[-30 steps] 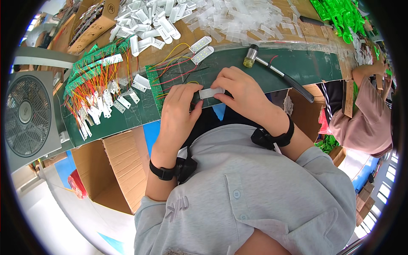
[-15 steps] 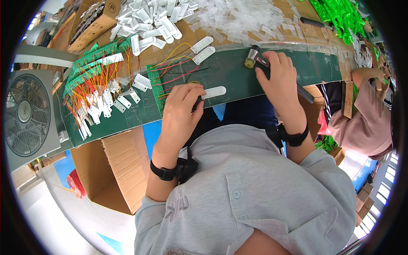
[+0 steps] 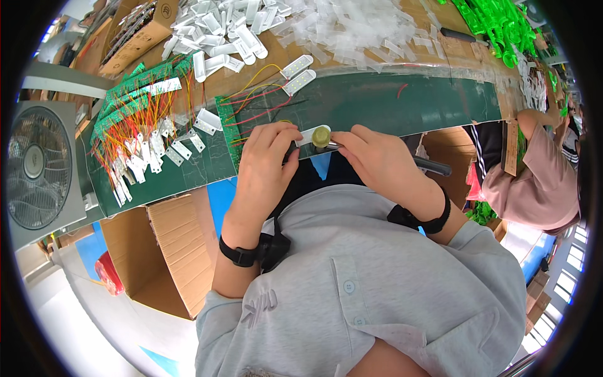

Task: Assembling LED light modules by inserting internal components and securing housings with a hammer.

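My right hand (image 3: 377, 154) is closed around the metal shaft of a small hammer (image 3: 321, 137), close to its head. Its yellowish round face shows over a slim white plastic housing (image 3: 306, 135), and the black grip sticks out past my wrist side. Whether the head touches the housing I cannot tell. My left hand (image 3: 267, 154) pinches the housing's left end, at the front edge of the green work mat (image 3: 364, 103). Beside that hand lies a green circuit board strip (image 3: 227, 122) with red, yellow and black wires. Two of its wires lead to white lamp pieces (image 3: 298, 83) with small LEDs.
Wired boards with white plates (image 3: 144, 154) are heaped at the left, near a grey fan (image 3: 39, 166). White housings (image 3: 217, 56), clear strips (image 3: 364, 28) and green plastic parts (image 3: 496, 28) lie along the back. A cardboard box (image 3: 154, 257) stands below; a co-worker (image 3: 534, 173) sits at the right.
My right hand has taken hold of the hammer and brought it left and nearer, over the housing. The left hand has stayed in place. A short red wire now shows on the mat.
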Available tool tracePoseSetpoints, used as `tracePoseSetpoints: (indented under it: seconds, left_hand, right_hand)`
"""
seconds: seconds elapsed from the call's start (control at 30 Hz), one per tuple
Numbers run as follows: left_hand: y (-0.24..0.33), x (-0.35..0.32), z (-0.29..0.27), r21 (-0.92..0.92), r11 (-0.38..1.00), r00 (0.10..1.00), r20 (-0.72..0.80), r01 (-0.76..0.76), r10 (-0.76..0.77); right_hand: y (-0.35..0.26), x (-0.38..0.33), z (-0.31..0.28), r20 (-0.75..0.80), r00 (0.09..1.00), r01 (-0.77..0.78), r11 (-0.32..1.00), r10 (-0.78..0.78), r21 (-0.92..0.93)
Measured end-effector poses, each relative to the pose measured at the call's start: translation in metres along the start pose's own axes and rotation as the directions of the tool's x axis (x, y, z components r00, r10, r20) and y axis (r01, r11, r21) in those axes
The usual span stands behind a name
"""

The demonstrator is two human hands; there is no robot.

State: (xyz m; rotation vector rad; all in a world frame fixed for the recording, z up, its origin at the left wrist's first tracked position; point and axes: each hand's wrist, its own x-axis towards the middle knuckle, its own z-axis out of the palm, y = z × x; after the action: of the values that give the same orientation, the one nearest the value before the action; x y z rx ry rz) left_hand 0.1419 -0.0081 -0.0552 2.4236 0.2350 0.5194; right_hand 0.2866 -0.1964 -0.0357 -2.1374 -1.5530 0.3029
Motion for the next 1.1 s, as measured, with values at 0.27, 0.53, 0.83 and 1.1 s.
tracePoseSetpoints:
  seconds: [0.27, 0.53, 0.83, 1.1]
  left_hand:
    - [0.001, -0.003, 0.0, 0.003, 1.0, 1.0, -0.009, 0.0, 0.0]
    - [0.001, -0.002, 0.0, -0.012, 1.0, 1.0, -0.025, -0.01, 0.01]
    - [-0.002, -0.008, 0.007, -0.079, 0.993, 0.994, -0.059, 0.084, -0.089]
    - [-0.002, -0.008, 0.009, -0.07, 0.996, 0.995, -0.079, 0.047, -0.052]
  right_hand:
    - [-0.015, 0.0, -0.018, -0.521, 0.85, 0.166, 0.976, -0.071, 0.138]
    - [-0.006, 0.006, -0.005, -0.376, 0.925, -0.016, 0.995, 0.051, 0.097]
    - [-0.01, 0.001, 0.011, -0.184, 0.982, -0.037, 0.999, 0.039, 0.012]
    - [-0.013, 0.005, 0.029, -0.156, 0.987, 0.035, 0.998, -0.028, 0.044]
